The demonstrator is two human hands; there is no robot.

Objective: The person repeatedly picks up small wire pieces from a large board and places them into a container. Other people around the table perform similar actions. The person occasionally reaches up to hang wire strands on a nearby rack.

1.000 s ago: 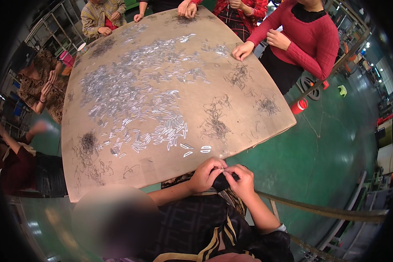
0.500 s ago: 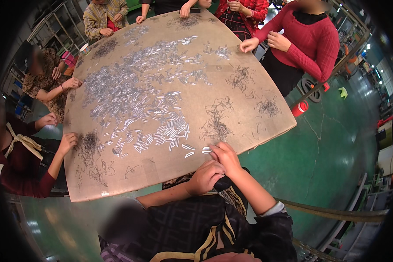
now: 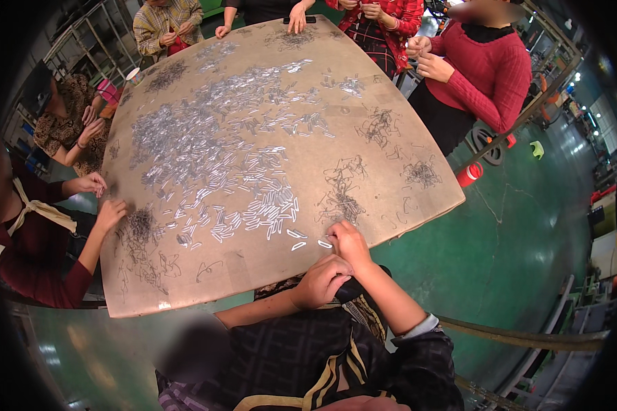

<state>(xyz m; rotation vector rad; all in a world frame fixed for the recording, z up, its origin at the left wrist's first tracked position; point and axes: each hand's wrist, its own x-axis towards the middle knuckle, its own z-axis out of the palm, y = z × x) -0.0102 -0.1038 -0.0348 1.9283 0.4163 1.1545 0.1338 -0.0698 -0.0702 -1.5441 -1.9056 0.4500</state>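
Observation:
At the near edge of the cardboard-covered table, my right hand reaches over with its fingers drawn together, fingertips at the lower end of a pile of thin dark bent wires. One small slim silvery piece lies just by those fingertips. My left hand is closed, thumb against curled fingers, right beside my right wrist. Whatever either hand holds is too small or hidden to make out. A few more loose silvery pieces lie to the left, near a broad spread of the same pieces.
Other people work around the table, their hands over its edges. More dark wire heaps lie by them. A paper cup stands at the far left edge, and a dark flat object lies at the far edge. A red container is beyond the right edge.
My right hand has shifted slightly up and left; one of the two silvery pieces by its fingertips no longer shows there. The red-sweatered person's hands have drawn back from the table.

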